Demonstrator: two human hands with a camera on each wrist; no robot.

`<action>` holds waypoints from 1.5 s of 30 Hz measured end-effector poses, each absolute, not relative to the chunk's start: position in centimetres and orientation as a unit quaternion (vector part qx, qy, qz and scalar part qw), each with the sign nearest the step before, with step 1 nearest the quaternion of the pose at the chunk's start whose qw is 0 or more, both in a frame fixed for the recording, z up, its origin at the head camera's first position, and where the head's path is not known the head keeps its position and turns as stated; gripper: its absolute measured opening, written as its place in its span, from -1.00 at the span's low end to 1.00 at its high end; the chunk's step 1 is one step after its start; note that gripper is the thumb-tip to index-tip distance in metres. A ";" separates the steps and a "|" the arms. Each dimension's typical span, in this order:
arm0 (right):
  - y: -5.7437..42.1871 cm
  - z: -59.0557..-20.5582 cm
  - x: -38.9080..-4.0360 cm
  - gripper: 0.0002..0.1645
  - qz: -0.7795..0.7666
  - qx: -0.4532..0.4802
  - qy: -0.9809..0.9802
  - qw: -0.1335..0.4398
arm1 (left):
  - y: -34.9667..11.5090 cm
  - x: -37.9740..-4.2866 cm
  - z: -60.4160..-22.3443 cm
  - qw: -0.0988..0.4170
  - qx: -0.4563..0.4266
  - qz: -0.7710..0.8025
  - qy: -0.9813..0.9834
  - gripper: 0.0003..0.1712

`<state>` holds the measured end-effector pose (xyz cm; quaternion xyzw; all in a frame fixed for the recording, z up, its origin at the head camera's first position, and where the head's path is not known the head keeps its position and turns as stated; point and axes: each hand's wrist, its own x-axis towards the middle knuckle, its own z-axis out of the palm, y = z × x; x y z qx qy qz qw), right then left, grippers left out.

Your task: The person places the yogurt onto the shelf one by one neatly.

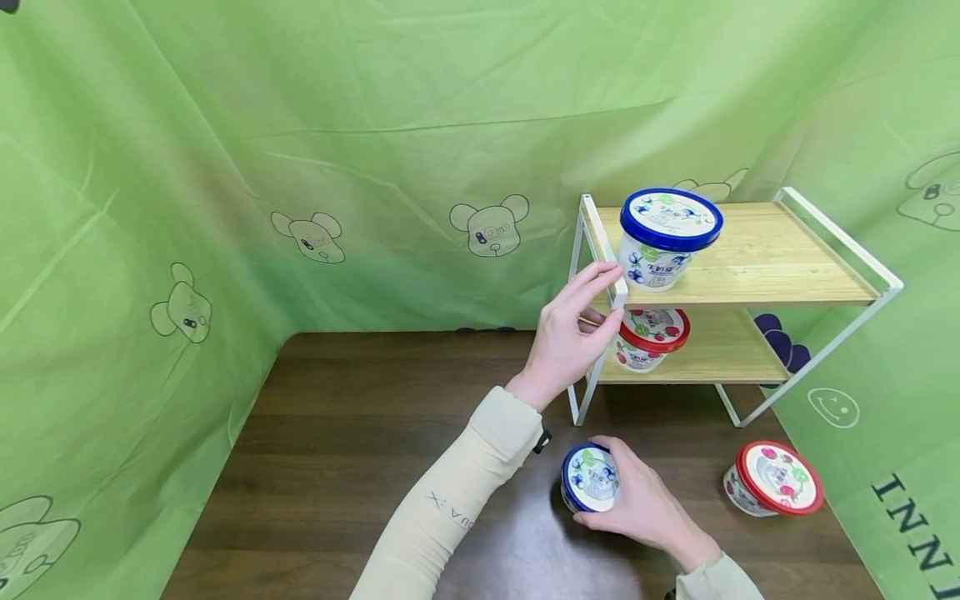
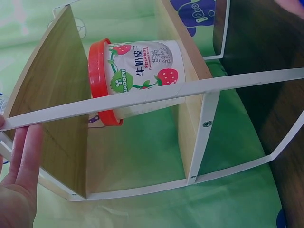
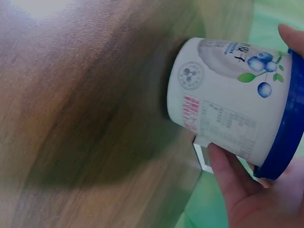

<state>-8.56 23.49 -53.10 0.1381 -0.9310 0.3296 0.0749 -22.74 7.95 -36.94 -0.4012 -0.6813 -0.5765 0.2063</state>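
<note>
My left hand (image 1: 564, 337) holds the front left corner of a two-tier shelf's white metal frame (image 1: 606, 250), its fingers and thumb about the rail. In the left wrist view, fingers (image 2: 29, 156) pass behind that bar. Around a blue-lidded blueberry tub (image 1: 591, 477) curl the fingers and thumb of my right hand (image 1: 647, 504); the right wrist view shows this tub (image 3: 232, 104) near the tabletop. Another blue-lidded tub (image 1: 663, 242) stands on the upper board at left. Below it, a red-lidded strawberry tub (image 2: 142, 76) sits on the lower board.
A second red-lidded tub (image 1: 776, 479) stands on the dark wooden table (image 1: 375, 433), right of my right hand. The upper board (image 1: 780, 258) extends right of its tub. Green printed cloth (image 1: 390, 167) hangs behind and along both sides.
</note>
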 end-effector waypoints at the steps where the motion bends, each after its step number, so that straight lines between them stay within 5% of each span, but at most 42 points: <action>1: 23.6 -53.0 -8.6 0.27 0.333 0.135 -0.930 0.078 | 8.0 -22.7 -37.0 0.207 -0.402 -0.577 -0.681 -0.43; 27: 24.6 -51.2 -10.1 0.30 0.361 0.135 -0.912 0.142 | 8.0 -22.9 -37.2 0.208 -0.406 -0.576 -0.678 -0.44; 45: 24.9 -50.5 -10.4 0.38 0.374 0.092 -0.914 0.130 | 8.0 -22.9 -37.1 0.207 -0.406 -0.577 -0.678 -0.44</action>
